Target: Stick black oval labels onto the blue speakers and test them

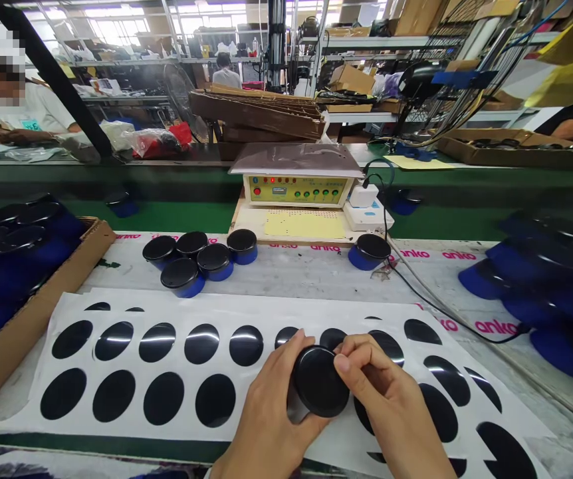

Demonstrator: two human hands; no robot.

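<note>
Both my left hand (266, 412) and my right hand (391, 406) grip a glossy black round cap (320, 380) by its rim, just above the sheet. Its underside is hidden from me. Below my hands lies a white backing sheet (131, 364) printed or stuck with rows of black oval discs, one of them a glossy black disc (215, 400). My hands cover several of the discs. Farther off, a cluster of blue cylinders with black tops (183, 277) stands on the bench, and a single similar cylinder (370, 253) stands to the right.
A cardboard tray (42, 299) of blue-and-black pieces sits at left, and more lie in a pile (540, 286) at right. A yellow control box (296, 189) and a black cable (446, 309) are ahead. A co-worker's sleeve (32, 110) shows at the far left.
</note>
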